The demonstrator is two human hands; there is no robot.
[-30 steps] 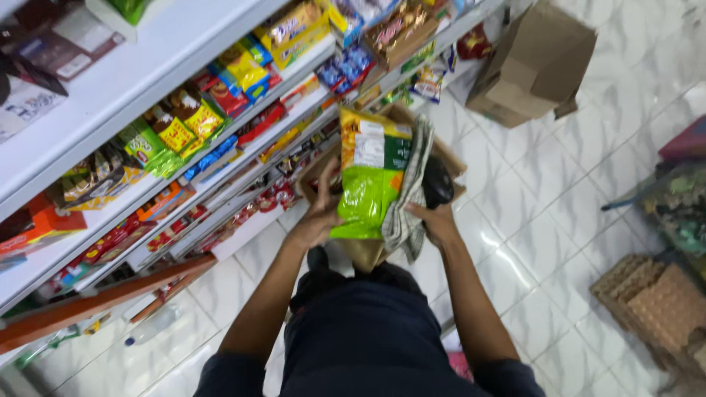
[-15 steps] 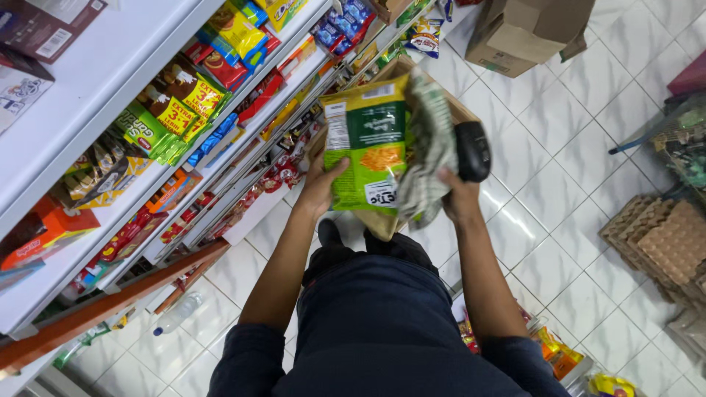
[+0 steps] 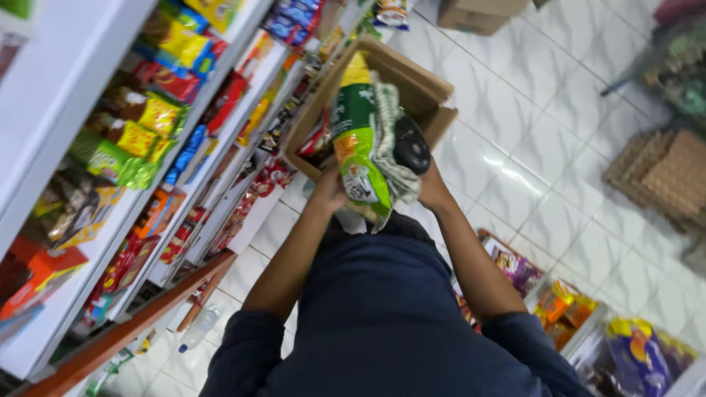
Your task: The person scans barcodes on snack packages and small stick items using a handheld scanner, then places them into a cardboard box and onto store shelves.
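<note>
So at that point the person stood in a shop aisle with both arms stretched forward, carrying stuff rather than shelving it. The left hand [image 3: 329, 192] was clamped around the lower edge of a green and yellow snack bag [image 3: 357, 136], which stood upright at about 12 o'clock from the body, right in front of an open cardboard box [image 3: 412, 81] on the white tiled floor [image 3: 529, 147]. The right hand [image 3: 430, 190] was closed on the other side of the bundle, pinning a grey patterned cloth [image 3: 390, 158] and a black scanner-looking device [image 3: 412, 145] against the bag.

My read on progress: the bag was out and in hand, but not placed anywhere yet. The shelves [image 3: 147, 125] at 9 to 10 o'clock were already packed with packets, and I couldn't tell which slot it belonged in. More snack packets [image 3: 632, 353] sat in a tray at 4 o'clock, so plenty looked left to do. Can't say whether the box had anything left inside, the bag blocked it.
</note>
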